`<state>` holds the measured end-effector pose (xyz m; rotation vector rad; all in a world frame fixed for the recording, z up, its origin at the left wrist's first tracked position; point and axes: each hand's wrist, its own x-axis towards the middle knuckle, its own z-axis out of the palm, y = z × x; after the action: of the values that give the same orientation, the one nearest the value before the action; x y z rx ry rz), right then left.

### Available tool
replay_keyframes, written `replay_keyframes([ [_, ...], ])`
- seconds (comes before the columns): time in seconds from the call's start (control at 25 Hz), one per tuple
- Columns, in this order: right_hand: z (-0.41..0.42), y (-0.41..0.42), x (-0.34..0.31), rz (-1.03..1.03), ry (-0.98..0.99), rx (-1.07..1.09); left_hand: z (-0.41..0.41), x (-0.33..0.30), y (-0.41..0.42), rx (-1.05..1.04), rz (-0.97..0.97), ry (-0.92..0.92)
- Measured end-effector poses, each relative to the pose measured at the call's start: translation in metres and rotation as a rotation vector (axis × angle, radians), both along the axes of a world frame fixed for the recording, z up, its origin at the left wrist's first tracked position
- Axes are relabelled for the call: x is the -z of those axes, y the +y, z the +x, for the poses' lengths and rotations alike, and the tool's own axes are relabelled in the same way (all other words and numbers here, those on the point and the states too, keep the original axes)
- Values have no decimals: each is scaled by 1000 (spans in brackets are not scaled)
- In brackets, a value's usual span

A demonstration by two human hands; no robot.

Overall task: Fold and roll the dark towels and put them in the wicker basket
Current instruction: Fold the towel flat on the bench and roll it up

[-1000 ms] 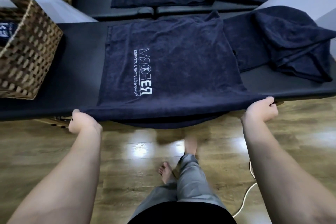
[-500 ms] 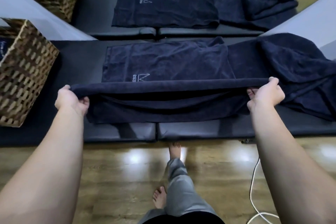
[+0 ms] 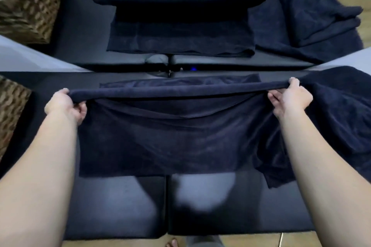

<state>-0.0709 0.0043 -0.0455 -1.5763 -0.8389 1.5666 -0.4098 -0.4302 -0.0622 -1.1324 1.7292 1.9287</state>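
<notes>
i grip a dark towel at both ends of its folded edge, my left hand curled round one corner, my right hand pinching the other, the fold lifted taut above a black padded bench while the rest lies flat on it. a heap of dark towels lies just beside my right hand. the wicker basket stands at the bench's left end. a mirror behind repeats the scene.

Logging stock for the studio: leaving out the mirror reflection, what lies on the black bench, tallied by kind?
Towel being folded: 1
Heap of loose towels: 1 (how many towels are in it cannot be told)
Wicker basket: 1
Total: 3
</notes>
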Motion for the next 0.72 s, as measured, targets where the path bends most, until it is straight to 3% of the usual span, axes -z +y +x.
replay_keyframes([
  [0.08, -23, 20, 10, -36, 35, -78, -20, 3, 15, -16, 28, 62],
  [0.2, -44, 29, 34, -74, 40, -209, -29, 20, 32, 155, -16, 137],
  [0.28, -41, 13, 53, 32, -181, -351, -11, 41, 30, 289, -328, 155],
  [0.44, -2, -22, 93, 322, -929, -641, 58, 88, -1, 615, -959, 93],
  [0.52, 16, -34, 98, 305, -1117, -651, 91, 91, -14, 694, -1080, 14],
  [0.72, 66, -57, 106, 269, -1221, -560, 133, 93, -48, 642, -1162, 35],
])
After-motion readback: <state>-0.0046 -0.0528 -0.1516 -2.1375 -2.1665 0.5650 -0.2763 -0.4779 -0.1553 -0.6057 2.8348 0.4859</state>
